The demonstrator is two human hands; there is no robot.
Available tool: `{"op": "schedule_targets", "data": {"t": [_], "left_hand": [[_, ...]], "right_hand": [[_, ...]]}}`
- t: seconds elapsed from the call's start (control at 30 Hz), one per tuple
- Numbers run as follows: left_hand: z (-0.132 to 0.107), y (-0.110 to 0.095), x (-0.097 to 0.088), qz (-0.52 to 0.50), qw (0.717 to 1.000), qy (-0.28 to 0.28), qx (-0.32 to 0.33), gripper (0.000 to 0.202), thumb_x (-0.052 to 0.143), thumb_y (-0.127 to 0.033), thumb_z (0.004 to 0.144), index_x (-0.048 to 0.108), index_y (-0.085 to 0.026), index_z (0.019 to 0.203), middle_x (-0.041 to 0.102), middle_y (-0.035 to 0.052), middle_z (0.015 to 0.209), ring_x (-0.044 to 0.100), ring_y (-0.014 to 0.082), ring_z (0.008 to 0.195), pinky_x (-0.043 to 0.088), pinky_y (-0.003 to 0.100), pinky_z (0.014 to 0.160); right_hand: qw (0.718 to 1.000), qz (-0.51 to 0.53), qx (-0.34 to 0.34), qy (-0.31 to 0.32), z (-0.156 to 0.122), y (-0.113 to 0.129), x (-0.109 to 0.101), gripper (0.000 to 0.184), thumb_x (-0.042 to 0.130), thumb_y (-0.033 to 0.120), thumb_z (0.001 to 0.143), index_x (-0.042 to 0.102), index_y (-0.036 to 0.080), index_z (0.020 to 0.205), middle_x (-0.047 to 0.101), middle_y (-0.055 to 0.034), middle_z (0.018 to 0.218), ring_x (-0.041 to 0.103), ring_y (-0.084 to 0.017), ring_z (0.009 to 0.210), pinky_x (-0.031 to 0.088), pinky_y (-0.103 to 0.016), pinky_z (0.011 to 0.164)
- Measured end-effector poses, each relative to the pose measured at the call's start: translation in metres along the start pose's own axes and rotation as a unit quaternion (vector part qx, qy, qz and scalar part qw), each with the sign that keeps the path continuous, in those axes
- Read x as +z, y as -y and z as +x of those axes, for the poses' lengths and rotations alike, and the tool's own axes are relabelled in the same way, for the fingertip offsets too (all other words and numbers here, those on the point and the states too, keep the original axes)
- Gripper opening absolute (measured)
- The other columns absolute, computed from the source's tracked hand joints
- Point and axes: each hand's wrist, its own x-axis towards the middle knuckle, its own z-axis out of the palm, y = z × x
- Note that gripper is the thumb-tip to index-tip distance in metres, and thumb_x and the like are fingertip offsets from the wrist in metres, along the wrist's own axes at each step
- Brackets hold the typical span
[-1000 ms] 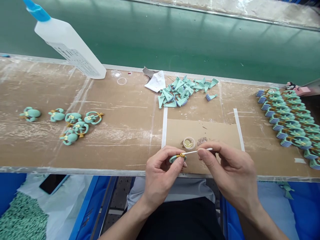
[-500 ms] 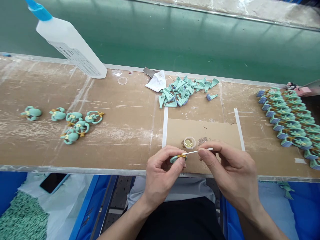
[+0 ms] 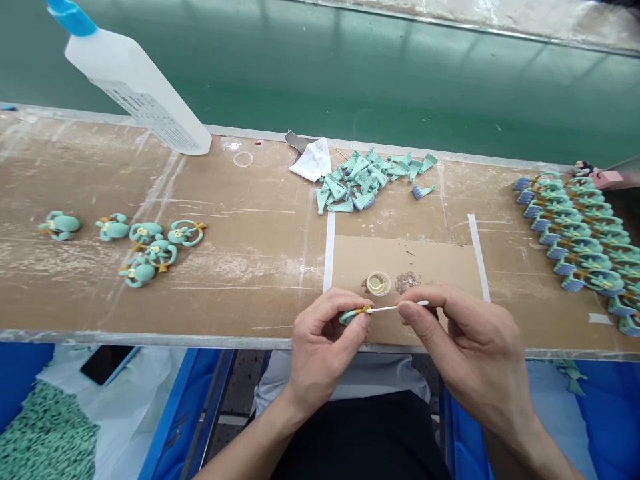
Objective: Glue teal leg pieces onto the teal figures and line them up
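Pinched between the thumb and fingers of my left hand is a small teal toy figure with a mustard-yellow part. Most of the figure is hidden behind my fingers. My right hand grips a white cotton swab between thumb and forefinger. One end of the swab meets the yellow part; the other sticks out past my right fingers. Just beyond my hands stands a small clear cup of yellowish liquid, with a brown crusty patch beside it on the cardboard.
Loose teal and purple pieces lie in a pile behind the cup, near a crumpled white paper. Several teal figures sit at left; rows of finished-looking ones stand at right. A tall white bottle rises at the back left.
The swab and my right hand have shifted very slightly right, and the swab lies a little flatter. My left hand keeps its hold on the toy figure. The whole view has moved slightly.
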Motion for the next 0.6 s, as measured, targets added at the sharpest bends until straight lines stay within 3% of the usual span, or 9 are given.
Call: {"op": "schedule_targets", "data": {"t": [0.23,0.6], "left_hand": [[-0.0003,0.0004,0.0001,0.002,1.000,0.000,-0.002,0.008,0.086,-0.026,0.107,0.094,-0.022,0.108,0.085,0.0114,0.106,0.078,0.0226,0.086,0.063,0.032,0.069],[0.0006,-0.0009,-0.0007,0.002,1.000,0.008,0.006,0.010,0.084,-0.020,0.107,0.093,-0.024,0.107,0.086,0.0110,0.107,0.082,0.0254,0.097,0.062,0.033,0.073]], "right_hand": [[1.000,-0.001,-0.005,-0.002,-0.0008,-0.0021,-0.0005,0.015,0.077,0.022,0.117,0.080,0.028,0.104,0.079,0.0019,0.083,0.073,-0.018,0.071,0.060,-0.030,0.071],[1.000,-0.008,0.000,-0.011,0.0020,-0.0048,0.0000,0.014,0.078,0.020,0.116,0.081,0.028,0.104,0.076,0.0039,0.082,0.060,-0.015,0.061,0.056,-0.030,0.067]]}}
